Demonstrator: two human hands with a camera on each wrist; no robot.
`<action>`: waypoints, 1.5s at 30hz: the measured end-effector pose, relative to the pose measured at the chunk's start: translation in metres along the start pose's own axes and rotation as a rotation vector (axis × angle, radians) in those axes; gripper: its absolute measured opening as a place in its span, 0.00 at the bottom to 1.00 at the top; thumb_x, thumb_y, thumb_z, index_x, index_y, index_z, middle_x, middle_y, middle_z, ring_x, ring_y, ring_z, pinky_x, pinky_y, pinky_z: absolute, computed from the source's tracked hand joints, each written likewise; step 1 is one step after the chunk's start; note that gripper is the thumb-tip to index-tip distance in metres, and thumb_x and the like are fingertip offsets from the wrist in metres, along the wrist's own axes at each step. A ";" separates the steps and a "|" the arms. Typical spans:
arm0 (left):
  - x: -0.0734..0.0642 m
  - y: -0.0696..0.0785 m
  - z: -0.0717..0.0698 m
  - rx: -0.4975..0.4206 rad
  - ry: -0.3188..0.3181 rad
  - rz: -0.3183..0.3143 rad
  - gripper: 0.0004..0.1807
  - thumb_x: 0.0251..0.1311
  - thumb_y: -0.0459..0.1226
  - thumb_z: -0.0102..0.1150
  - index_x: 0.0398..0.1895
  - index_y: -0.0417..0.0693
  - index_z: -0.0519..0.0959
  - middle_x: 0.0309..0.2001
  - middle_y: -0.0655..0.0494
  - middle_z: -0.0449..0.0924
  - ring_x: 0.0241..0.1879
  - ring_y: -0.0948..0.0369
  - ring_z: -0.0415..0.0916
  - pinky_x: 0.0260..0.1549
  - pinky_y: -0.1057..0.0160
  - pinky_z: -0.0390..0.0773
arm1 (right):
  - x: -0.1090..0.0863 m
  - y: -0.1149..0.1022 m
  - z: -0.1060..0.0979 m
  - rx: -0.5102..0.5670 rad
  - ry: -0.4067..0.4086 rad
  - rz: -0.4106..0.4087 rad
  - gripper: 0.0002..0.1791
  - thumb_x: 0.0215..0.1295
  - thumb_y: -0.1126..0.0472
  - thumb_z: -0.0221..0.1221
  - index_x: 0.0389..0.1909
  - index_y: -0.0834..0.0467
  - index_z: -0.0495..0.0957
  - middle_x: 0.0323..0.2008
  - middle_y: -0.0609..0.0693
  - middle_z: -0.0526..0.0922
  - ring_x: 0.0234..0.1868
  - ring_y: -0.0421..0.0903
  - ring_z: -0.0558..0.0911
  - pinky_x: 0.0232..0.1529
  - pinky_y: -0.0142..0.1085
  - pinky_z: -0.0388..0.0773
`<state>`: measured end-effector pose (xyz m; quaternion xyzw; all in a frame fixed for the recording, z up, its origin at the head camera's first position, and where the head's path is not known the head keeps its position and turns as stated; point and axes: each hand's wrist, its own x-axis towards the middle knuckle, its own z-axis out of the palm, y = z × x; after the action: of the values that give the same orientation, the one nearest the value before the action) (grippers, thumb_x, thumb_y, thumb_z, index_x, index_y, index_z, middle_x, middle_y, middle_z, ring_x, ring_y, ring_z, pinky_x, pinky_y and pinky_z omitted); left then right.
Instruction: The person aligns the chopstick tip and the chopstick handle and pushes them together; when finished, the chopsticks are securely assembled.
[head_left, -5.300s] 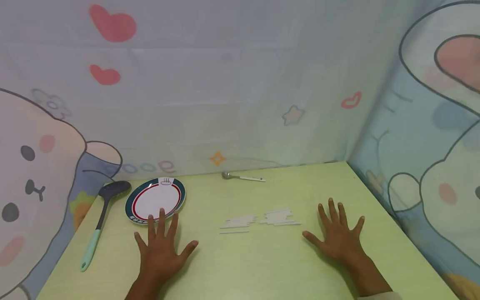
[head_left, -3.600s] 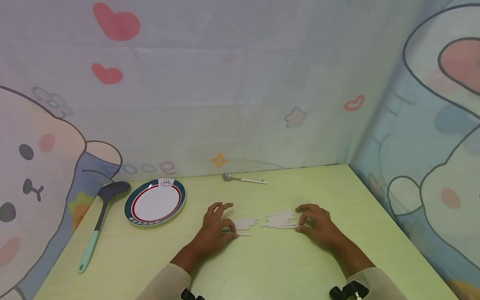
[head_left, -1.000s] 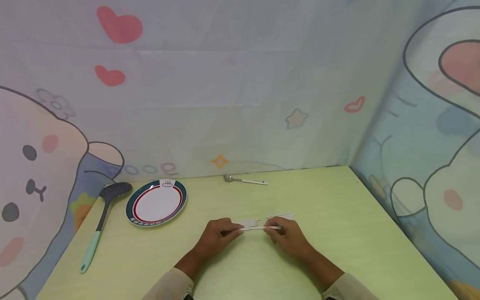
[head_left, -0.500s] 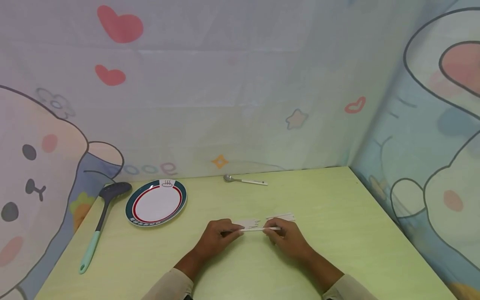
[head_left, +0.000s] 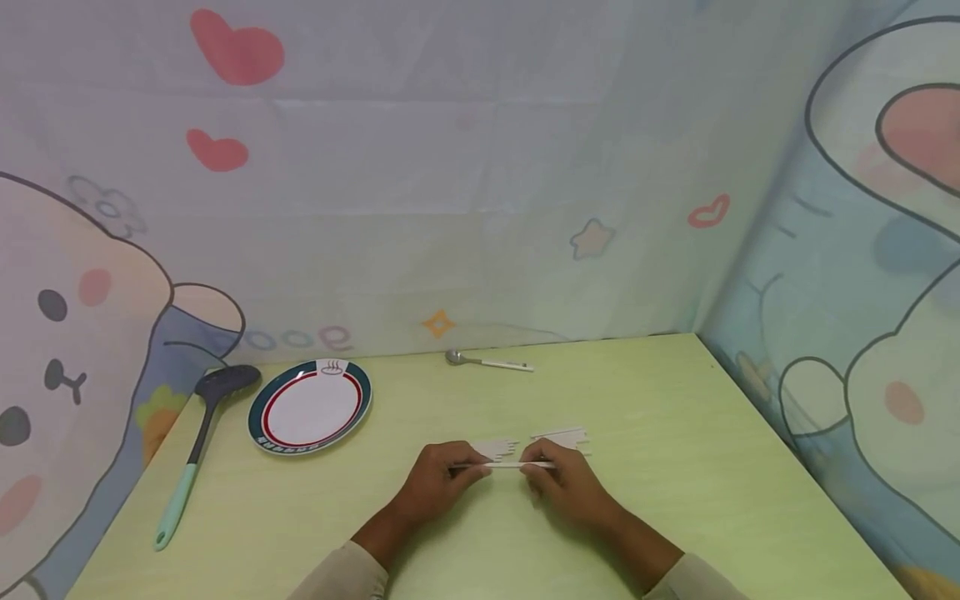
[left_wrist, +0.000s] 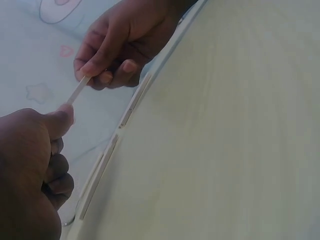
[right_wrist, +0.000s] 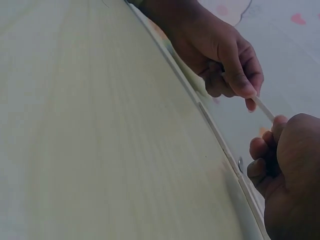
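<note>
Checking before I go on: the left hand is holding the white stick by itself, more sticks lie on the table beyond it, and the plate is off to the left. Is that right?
Not quite: the left hand isn't holding the white stick by itself. The right hand pinches it too, as the head view shows. The rest of your statement stands.

Stick [left_wrist: 77, 91]: matt, smooth finish seen. Plate [head_left: 315, 408]: gloss seen. Spoon bowl [head_left: 453, 357]: shiny metal seen. Tabletop [head_left: 660, 417]: wood grain shown.

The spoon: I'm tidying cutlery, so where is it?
In the head view, the spoon lies near the far edge of the table, right of the plate and beyond the white sticks.
</note>
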<state>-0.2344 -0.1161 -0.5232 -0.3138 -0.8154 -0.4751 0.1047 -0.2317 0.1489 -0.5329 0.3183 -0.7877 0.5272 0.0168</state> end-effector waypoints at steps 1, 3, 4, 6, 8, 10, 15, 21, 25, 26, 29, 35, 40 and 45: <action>0.000 0.001 0.000 0.001 0.000 -0.007 0.03 0.67 0.33 0.74 0.42 0.44 0.92 0.35 0.54 0.91 0.29 0.76 0.70 0.30 0.71 0.76 | 0.000 -0.001 0.001 -0.008 0.006 -0.002 0.05 0.84 0.64 0.57 0.46 0.60 0.80 0.30 0.53 0.83 0.27 0.38 0.82 0.39 0.31 0.84; 0.000 0.002 0.002 0.010 -0.001 -0.013 0.02 0.68 0.33 0.73 0.41 0.46 0.92 0.37 0.53 0.92 0.30 0.76 0.72 0.31 0.70 0.78 | 0.001 0.000 0.003 -0.022 0.020 -0.016 0.03 0.83 0.65 0.58 0.45 0.60 0.79 0.27 0.53 0.83 0.26 0.37 0.81 0.37 0.30 0.83; 0.000 0.002 0.002 0.016 -0.001 -0.014 0.02 0.68 0.33 0.73 0.40 0.47 0.92 0.37 0.53 0.93 0.30 0.76 0.73 0.32 0.70 0.78 | 0.001 0.000 0.004 -0.031 0.026 -0.028 0.03 0.82 0.66 0.58 0.44 0.60 0.79 0.26 0.53 0.83 0.25 0.37 0.80 0.36 0.30 0.82; 0.000 0.001 0.003 0.032 -0.002 -0.012 0.02 0.68 0.33 0.73 0.40 0.47 0.92 0.38 0.53 0.93 0.32 0.75 0.76 0.34 0.70 0.80 | 0.001 0.001 0.005 -0.039 0.034 -0.053 0.02 0.81 0.68 0.59 0.43 0.60 0.79 0.23 0.53 0.82 0.24 0.36 0.80 0.35 0.31 0.81; -0.001 0.000 0.004 0.035 -0.002 0.000 0.02 0.68 0.32 0.73 0.40 0.46 0.92 0.38 0.52 0.93 0.34 0.74 0.78 0.35 0.69 0.81 | 0.001 0.002 0.005 -0.060 0.030 -0.065 0.02 0.80 0.68 0.60 0.43 0.59 0.79 0.23 0.52 0.82 0.24 0.36 0.80 0.35 0.31 0.81; -0.001 -0.001 0.006 0.035 -0.007 0.009 0.02 0.68 0.32 0.73 0.40 0.45 0.92 0.38 0.52 0.93 0.35 0.74 0.79 0.36 0.69 0.82 | -0.001 0.003 0.002 -0.082 0.023 -0.052 0.02 0.80 0.67 0.61 0.44 0.57 0.80 0.24 0.51 0.83 0.26 0.34 0.80 0.37 0.31 0.81; -0.001 0.000 0.009 0.086 -0.037 0.033 0.07 0.68 0.34 0.73 0.46 0.45 0.93 0.32 0.55 0.87 0.31 0.77 0.69 0.33 0.73 0.75 | -0.007 0.005 -0.010 -0.154 0.037 -0.004 0.04 0.78 0.64 0.64 0.45 0.51 0.81 0.32 0.47 0.86 0.35 0.32 0.80 0.44 0.32 0.82; -0.003 -0.002 0.003 0.153 -0.026 0.061 0.08 0.69 0.33 0.73 0.48 0.47 0.93 0.31 0.59 0.81 0.29 0.74 0.66 0.30 0.72 0.73 | -0.009 0.009 -0.018 -0.266 0.096 -0.045 0.05 0.73 0.63 0.69 0.43 0.50 0.84 0.40 0.44 0.90 0.40 0.32 0.80 0.43 0.32 0.81; -0.004 -0.007 -0.001 0.187 -0.007 0.087 0.06 0.68 0.32 0.74 0.45 0.46 0.94 0.38 0.57 0.81 0.37 0.67 0.75 0.39 0.66 0.80 | -0.011 0.010 -0.023 -0.311 0.122 -0.072 0.06 0.72 0.63 0.70 0.42 0.49 0.85 0.42 0.42 0.90 0.44 0.34 0.85 0.46 0.33 0.83; -0.005 -0.008 -0.002 0.204 -0.004 0.097 0.05 0.67 0.32 0.74 0.43 0.45 0.94 0.40 0.57 0.81 0.40 0.65 0.76 0.41 0.64 0.81 | -0.011 0.011 -0.025 -0.326 0.121 -0.087 0.07 0.71 0.64 0.71 0.42 0.49 0.86 0.42 0.42 0.91 0.45 0.35 0.86 0.48 0.34 0.84; -0.007 -0.010 -0.002 0.259 0.012 0.140 0.03 0.66 0.31 0.75 0.40 0.45 0.94 0.41 0.55 0.81 0.43 0.60 0.76 0.46 0.60 0.80 | -0.013 0.014 -0.026 -0.401 0.116 -0.153 0.08 0.69 0.65 0.72 0.42 0.50 0.86 0.44 0.42 0.89 0.48 0.39 0.86 0.51 0.36 0.83; -0.011 -0.009 -0.003 0.343 0.017 0.089 0.02 0.60 0.35 0.80 0.35 0.51 0.94 0.50 0.51 0.81 0.54 0.52 0.74 0.51 0.49 0.71 | -0.015 0.019 -0.024 -0.521 0.096 -0.162 0.03 0.70 0.58 0.72 0.40 0.47 0.88 0.48 0.42 0.86 0.54 0.43 0.79 0.52 0.42 0.68; -0.012 -0.009 -0.004 0.328 -0.027 0.016 0.03 0.60 0.34 0.80 0.33 0.53 0.94 0.62 0.44 0.78 0.65 0.41 0.67 0.54 0.40 0.66 | -0.017 0.018 -0.023 -0.521 0.053 -0.069 0.05 0.70 0.57 0.73 0.37 0.41 0.87 0.52 0.42 0.82 0.60 0.44 0.75 0.57 0.48 0.62; -0.013 -0.009 -0.004 0.313 -0.055 -0.027 0.05 0.60 0.33 0.78 0.33 0.56 0.94 0.64 0.43 0.78 0.65 0.41 0.67 0.55 0.38 0.64 | -0.020 0.020 -0.021 -0.513 0.033 -0.037 0.07 0.69 0.57 0.74 0.37 0.40 0.88 0.53 0.41 0.82 0.62 0.45 0.75 0.57 0.48 0.60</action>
<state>-0.2305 -0.1274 -0.5334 -0.2958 -0.8860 -0.3350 0.1235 -0.2331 0.1811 -0.5475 0.3096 -0.8892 0.3149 0.1194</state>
